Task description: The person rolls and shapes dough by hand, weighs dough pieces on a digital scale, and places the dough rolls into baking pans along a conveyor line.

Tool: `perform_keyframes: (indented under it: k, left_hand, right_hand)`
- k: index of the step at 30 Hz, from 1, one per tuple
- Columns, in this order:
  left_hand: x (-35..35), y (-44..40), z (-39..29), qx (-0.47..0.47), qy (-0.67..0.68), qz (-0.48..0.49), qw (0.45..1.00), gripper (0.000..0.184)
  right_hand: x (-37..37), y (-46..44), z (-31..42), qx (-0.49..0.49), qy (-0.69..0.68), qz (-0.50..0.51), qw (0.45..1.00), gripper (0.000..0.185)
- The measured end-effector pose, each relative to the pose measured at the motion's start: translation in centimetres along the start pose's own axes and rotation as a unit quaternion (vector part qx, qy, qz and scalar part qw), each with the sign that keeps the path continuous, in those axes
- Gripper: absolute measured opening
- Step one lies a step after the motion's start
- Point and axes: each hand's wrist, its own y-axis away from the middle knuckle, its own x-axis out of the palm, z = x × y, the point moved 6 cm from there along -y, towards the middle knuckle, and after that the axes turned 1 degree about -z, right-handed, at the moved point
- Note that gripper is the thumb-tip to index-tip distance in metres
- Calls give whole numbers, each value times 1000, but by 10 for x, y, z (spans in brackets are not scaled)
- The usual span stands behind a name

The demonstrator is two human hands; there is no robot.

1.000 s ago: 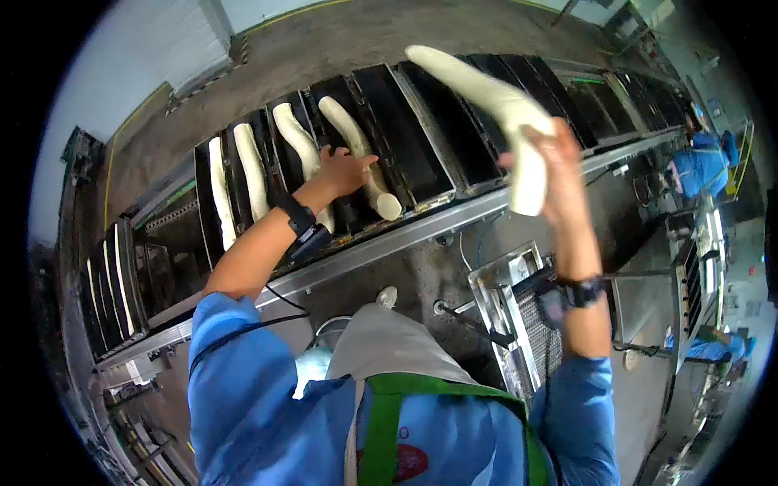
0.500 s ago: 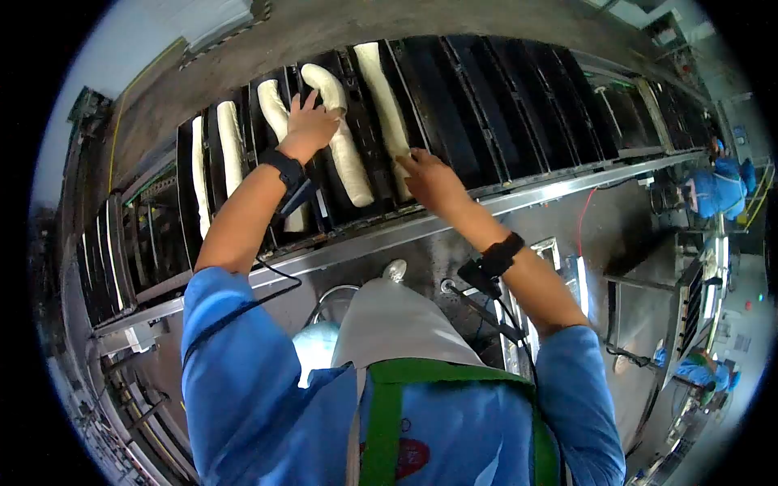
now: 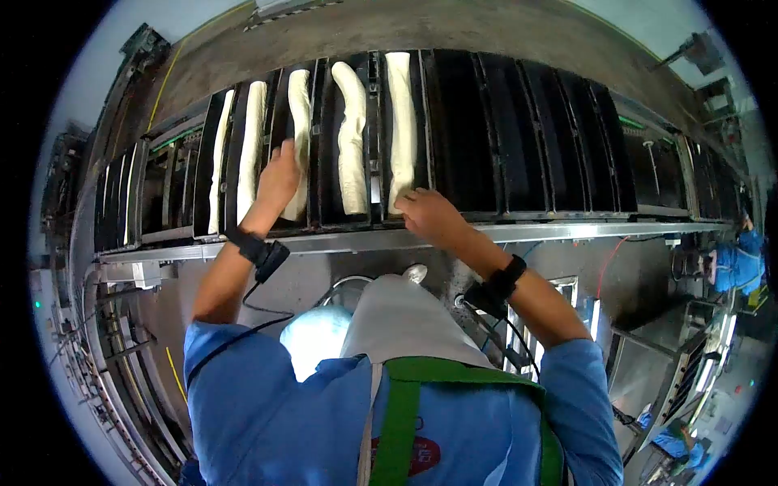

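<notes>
A metal conveyor (image 3: 567,232) carries black troughs (image 3: 462,121). In the five nearest the left hand, long pale rolls lie lengthwise, one in each trough. They look like dough, probably soft, bending and rather heavy for their length; bare fingers could dent or stretch them. The safer hold is with two hands, spread wide under the body, not pinching one end.

The right hand (image 3: 433,219) is at the near end of the rightmost roll (image 3: 401,121); its fingertips touch it, bent and with only a narrow opening. Whether they grip, one cannot tell. The left hand (image 3: 279,178) is beside the middle roll (image 3: 299,105), its fingers loosely bent and a little apart; contact is not clear.
</notes>
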Motion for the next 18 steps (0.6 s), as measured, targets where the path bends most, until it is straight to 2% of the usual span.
perform_keyframes:
  k: [1,2,4,5,7,8,10,12,15,16,18]
  left_hand:
    - [14,13,14,-70,-50,84,993,37]
    - [28,24,20,-106,-23,158,981,43]
    - [43,32,35,-17,11,118,993,56]
    - [48,37,41,-21,9,122,992,56]
    - [40,45,32,-25,77,118,990,35]
    - [37,49,31,-28,76,117,990,35]
    - [28,57,18,-21,-44,126,991,32]
    - [21,59,15,-60,-120,163,978,29]
    - [-13,43,-44,-37,-93,-18,995,25]
    - [-20,32,-73,21,-81,-60,995,24]
    - [-17,4,-123,118,-75,-51,989,26]
  right_hand:
    - [-6,3,4,-24,10,-36,999,11]
    - [-8,5,4,-26,7,-35,999,11]
    - [-29,6,15,-48,62,-69,995,19]
    - [-29,5,15,-68,72,-81,992,29]
    - [-26,8,13,-82,77,-61,992,30]
    - [-25,9,11,-97,88,-43,990,30]
    - [-30,23,2,-86,65,-30,994,33]
    - [-55,44,-8,-92,48,-78,991,35]
    - [-85,72,-39,-51,80,-83,992,33]
    - [-94,81,-51,-48,86,-89,991,33]
    - [-108,102,-81,-2,91,-73,993,34]
